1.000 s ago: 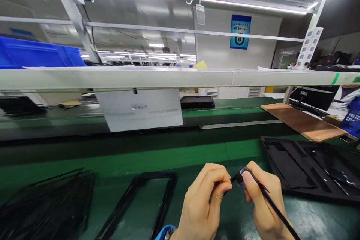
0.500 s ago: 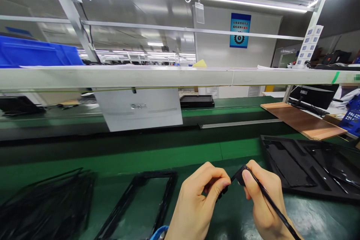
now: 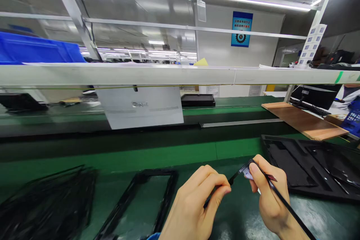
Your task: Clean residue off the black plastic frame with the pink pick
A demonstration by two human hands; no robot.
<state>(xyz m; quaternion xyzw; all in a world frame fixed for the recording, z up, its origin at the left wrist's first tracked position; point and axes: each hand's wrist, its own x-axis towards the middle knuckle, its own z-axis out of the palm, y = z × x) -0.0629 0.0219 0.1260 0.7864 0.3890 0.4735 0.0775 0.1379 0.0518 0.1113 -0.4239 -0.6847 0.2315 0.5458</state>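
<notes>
Low in the view, both hands pinch a thin black strip [image 3: 284, 202] over the green bench. My right hand [image 3: 270, 198] grips it near its bent upper end, and the strip runs down past my wrist to the lower right. My left hand [image 3: 194, 206] is closed on the strip's short end just left of the bend. A black rectangular frame [image 3: 140, 206] lies flat on the bench to the left of my hands.
A heap of black strips [image 3: 42, 206] lies at the lower left. A black moulded tray [image 3: 312, 168] sits at the right, a wooden board [image 3: 303, 120] behind it. A green conveyor [image 3: 168, 150] runs across, under a white shelf [image 3: 168, 75]. A person's sleeve [image 3: 350, 95] shows far right.
My hands have drawn slightly apart, and a short length of the strip now shows between them. The right hand has shifted a little to the right.
</notes>
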